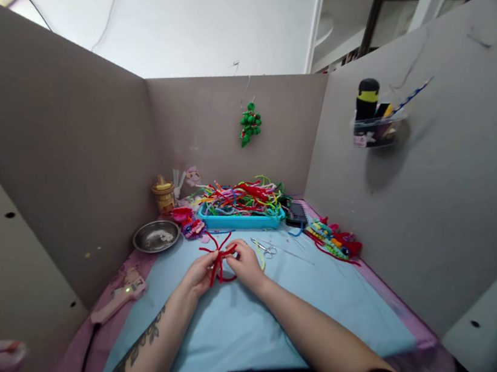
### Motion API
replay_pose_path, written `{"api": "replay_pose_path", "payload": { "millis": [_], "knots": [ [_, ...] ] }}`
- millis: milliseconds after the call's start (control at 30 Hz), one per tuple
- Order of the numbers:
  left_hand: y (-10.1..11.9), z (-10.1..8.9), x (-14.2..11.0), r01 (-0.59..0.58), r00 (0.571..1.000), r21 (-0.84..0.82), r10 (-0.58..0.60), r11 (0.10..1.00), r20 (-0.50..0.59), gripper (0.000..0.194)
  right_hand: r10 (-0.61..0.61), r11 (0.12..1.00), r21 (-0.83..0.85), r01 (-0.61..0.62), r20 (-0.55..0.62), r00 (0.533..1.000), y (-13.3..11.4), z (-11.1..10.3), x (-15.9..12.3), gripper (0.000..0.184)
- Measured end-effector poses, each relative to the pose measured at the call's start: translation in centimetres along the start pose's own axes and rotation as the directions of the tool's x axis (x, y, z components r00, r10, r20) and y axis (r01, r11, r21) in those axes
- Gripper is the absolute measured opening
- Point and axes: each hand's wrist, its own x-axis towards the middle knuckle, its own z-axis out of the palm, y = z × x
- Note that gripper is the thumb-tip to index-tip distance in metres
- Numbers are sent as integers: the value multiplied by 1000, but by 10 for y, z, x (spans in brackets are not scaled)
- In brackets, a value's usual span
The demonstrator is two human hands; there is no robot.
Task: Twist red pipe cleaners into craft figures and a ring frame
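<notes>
Several red pipe cleaners (221, 262) are joined at the middle into a star-like shape, their arms spreading outward above the blue cloth. My left hand (202, 271) pinches this bundle near its centre. On the other side, the fingers of my right hand (242, 263) are closed on one of the red arms. A yellow-green pipe cleaner (261, 256) lies just beyond my right hand, beside a pair of small scissors (267, 249). The fingertips partly hide the join of the red pieces.
A blue tray (244, 221) heaped with coloured pipe cleaners stands at the back. To the left are a metal dish (157, 237) and a pink glue gun (121, 300) with a lit green light. Finished colourful pieces (335, 240) lie at right. Grey partitions (229, 122) enclose the table.
</notes>
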Motion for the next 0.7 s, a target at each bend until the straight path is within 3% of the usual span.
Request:
{"api": "replay_pose_path", "payload": {
  "millis": [167,267,367,467,600,700],
  "knots": [
    [-3,-1,3,-90,996,27,90,996,-4,10,79,996,33,-78,-21,997,3,2,-1,13],
    [-1,-3,2,-146,988,58,142,988,57,17,216,960,168,-223,60,975,9,3,-1,11],
    [1,-1,-4,-184,978,106,170,977,122,22,338,841,363,-401,226,914,13,1,-1,14],
    [4,3,-11,-221,964,154,192,963,185,22,414,708,486,-513,303,858,14,-3,-2,22],
    [4,7,-15,-268,941,210,209,940,267,23,468,520,525,-673,484,739,13,-8,-5,34],
    [4,6,-14,-280,937,220,216,934,275,23,460,491,518,-700,528,714,12,-10,-6,35]
  ]
}}
